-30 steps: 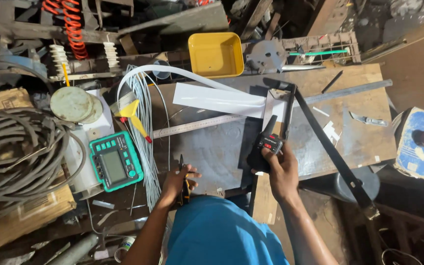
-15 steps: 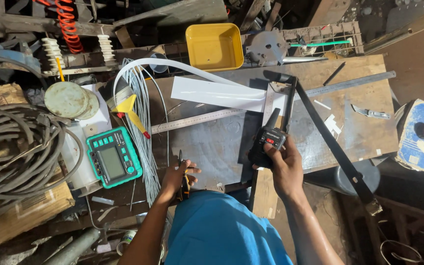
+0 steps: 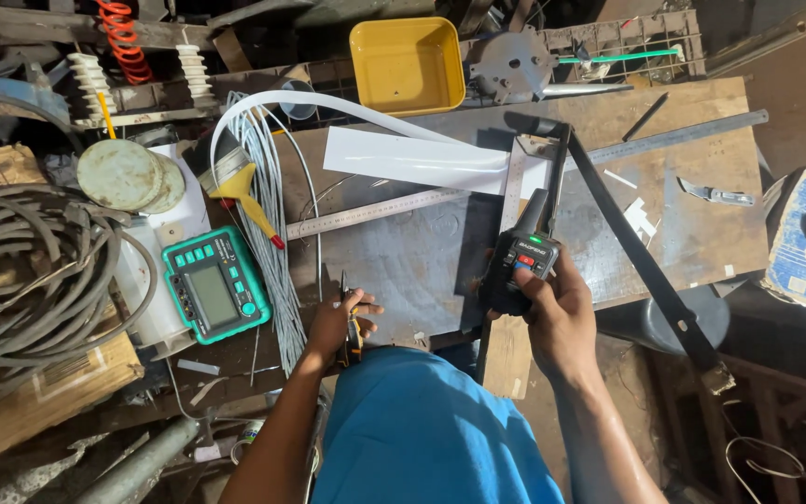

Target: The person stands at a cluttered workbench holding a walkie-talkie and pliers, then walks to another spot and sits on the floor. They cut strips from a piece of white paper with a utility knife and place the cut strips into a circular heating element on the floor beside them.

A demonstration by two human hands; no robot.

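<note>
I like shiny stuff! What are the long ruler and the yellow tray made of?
The long ruler looks like bare steel: grey, thin, with a dull gleam. The yellow tray seems to be plastic: smooth, evenly coloured, with rounded corners, though painted metal is possible.

A person seen from above wears a bright blue top. Both forearms are bare, without sleeves, watch or gloves. The left hand and right hand seem to carry no rings.
</note>
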